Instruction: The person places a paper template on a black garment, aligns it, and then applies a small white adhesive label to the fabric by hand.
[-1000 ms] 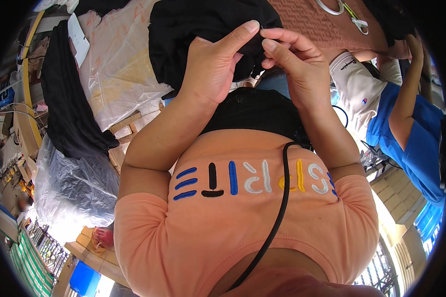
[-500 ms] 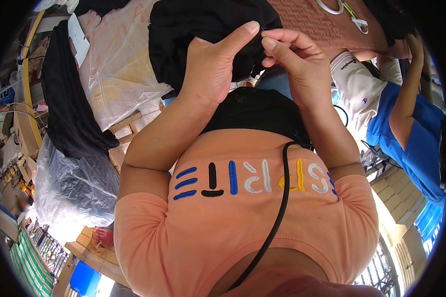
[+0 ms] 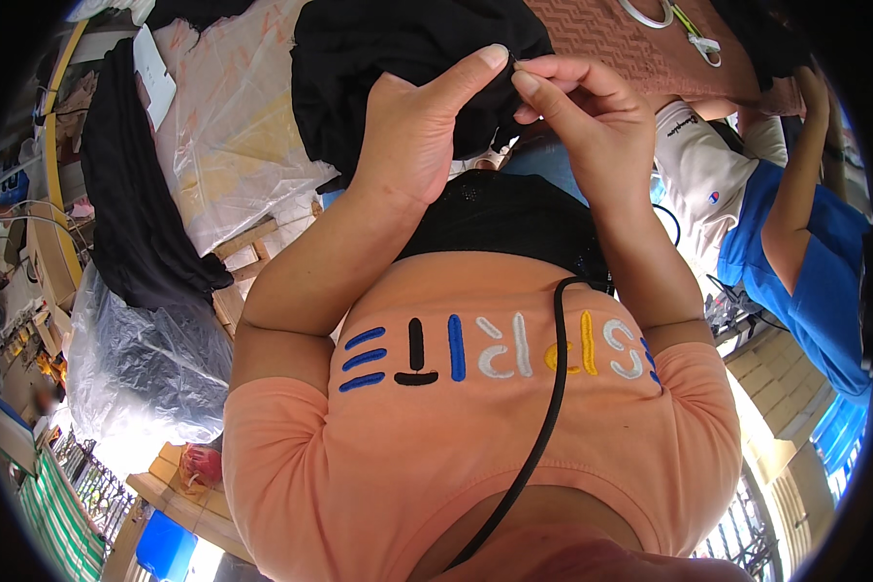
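Observation:
A bunched black cloth (image 3: pixel 335 82) lies in front of me, over the work surface. My left hand (image 3: pixel 412 126) is closed on its right part, thumb on top and pointing up to the right; the other fingers are hidden in the folds. Close to that thumb tip, my right hand (image 3: pixel 597 121) pinches a thin needle (image 3: pixel 513 64) between thumb and forefinger. The needle is barely visible, and any thread on it is too fine to make out. The two hands are almost touching at the fingertips.
Brown patterned fabric (image 3: pixel 592 34) spreads at the far right, bearing a white ring (image 3: pixel 648 12) and a yellow-green tool (image 3: pixel 691 29). A person in blue (image 3: pixel 781 218) is at the right. Clear plastic sheeting (image 3: pixel 228 145) and a long black cloth (image 3: pixel 126 175) lie left. A black cable (image 3: pixel 543 427) crosses my chest.
My right hand has shifted slightly to the right, its pinch still close to the left thumb. The left hand and the black cloth have hardly moved.

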{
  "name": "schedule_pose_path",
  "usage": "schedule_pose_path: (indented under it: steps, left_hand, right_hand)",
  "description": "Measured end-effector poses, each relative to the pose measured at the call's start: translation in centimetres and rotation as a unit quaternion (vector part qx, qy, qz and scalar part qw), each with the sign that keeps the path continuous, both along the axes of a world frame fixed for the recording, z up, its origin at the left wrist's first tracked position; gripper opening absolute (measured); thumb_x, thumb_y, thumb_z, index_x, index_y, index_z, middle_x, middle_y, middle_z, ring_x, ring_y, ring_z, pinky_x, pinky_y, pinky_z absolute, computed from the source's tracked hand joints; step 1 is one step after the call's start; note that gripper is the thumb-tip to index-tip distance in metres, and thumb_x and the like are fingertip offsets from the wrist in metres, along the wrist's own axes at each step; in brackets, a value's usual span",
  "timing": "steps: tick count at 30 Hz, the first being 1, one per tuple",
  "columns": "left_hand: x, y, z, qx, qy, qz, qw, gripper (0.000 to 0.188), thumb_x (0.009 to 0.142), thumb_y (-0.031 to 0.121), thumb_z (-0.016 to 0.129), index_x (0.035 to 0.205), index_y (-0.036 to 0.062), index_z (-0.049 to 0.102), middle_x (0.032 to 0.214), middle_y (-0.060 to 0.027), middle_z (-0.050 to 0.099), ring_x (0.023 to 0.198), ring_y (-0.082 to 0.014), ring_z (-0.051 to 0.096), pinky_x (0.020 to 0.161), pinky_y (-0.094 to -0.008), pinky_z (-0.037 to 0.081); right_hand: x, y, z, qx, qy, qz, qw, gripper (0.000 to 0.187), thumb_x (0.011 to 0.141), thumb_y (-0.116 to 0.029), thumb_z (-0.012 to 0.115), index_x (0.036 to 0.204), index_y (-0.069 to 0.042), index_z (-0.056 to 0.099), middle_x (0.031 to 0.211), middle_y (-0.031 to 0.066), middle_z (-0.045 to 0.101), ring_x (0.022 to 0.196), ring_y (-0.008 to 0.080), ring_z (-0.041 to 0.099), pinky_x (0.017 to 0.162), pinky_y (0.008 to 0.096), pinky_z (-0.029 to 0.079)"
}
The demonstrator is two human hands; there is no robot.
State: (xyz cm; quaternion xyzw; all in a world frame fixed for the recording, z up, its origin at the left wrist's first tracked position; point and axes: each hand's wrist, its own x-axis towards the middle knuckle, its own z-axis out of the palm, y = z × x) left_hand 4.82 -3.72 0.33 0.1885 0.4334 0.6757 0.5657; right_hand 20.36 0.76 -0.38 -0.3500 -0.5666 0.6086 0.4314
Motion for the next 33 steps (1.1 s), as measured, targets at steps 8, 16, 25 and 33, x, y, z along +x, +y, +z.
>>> schedule_pose_path:
  steps: [8,16,25,33]
  left_hand:
    - [0.0,0.3,-0.6,-0.012,0.046,0.016,0.999,0.021,0.085,0.016,0.085,0.076,-0.0017,0.076,0.069,0.0032,0.066,0.062,-0.0025,0.056,0.058,-0.0207,0.039]
    - [-0.3,1.2,-1.1,-0.004,0.042,0.035,0.998,0.024,0.085,0.017,0.086,0.076,-0.0041,0.076,0.069,0.0025,0.066,0.059,-0.0036,0.056,0.054,-0.0222,0.04]
    - [-1.2,1.8,-1.0,0.03,0.109,0.028,0.993,0.027,0.084,0.019,0.087,0.076,-0.0051,0.075,0.073,0.0005,0.069,0.061,-0.0041,0.06,0.054,-0.0205,0.044]
    - [-1.7,1.8,-0.9,0.044,0.132,0.022,0.99,0.028,0.083,0.02,0.088,0.076,-0.0031,0.074,0.074,0.0022,0.068,0.064,-0.0031,0.058,0.057,-0.0202,0.045]
  right_hand:
    - [-0.3,0.7,-0.2,-0.131,0.07,0.046,0.988,0.018,0.092,-0.007,0.077,0.108,0.003,0.073,0.098,0.0086,0.076,0.083,0.0141,0.073,0.075,0.0242,0.059]
    - [0.5,1.5,0.3,0.03,-0.008,-0.025,0.999,0.023,0.082,-0.006,0.087,0.101,-0.003,0.073,0.092,0.0012,0.071,0.079,0.0056,0.065,0.07,0.0172,0.05]
    - [-0.1,4.6,1.3,0.19,-0.136,0.041,0.971,0.017,0.084,-0.012,0.086,0.096,-0.004,0.077,0.096,0.0003,0.07,0.077,0.0077,0.065,0.063,0.023,0.051]
    - [0.5,6.2,3.6,0.242,-0.176,0.085,0.951,0.011,0.095,-0.011,0.074,0.102,-0.002,0.075,0.097,0.0013,0.073,0.074,0.0081,0.067,0.058,0.0232,0.051]
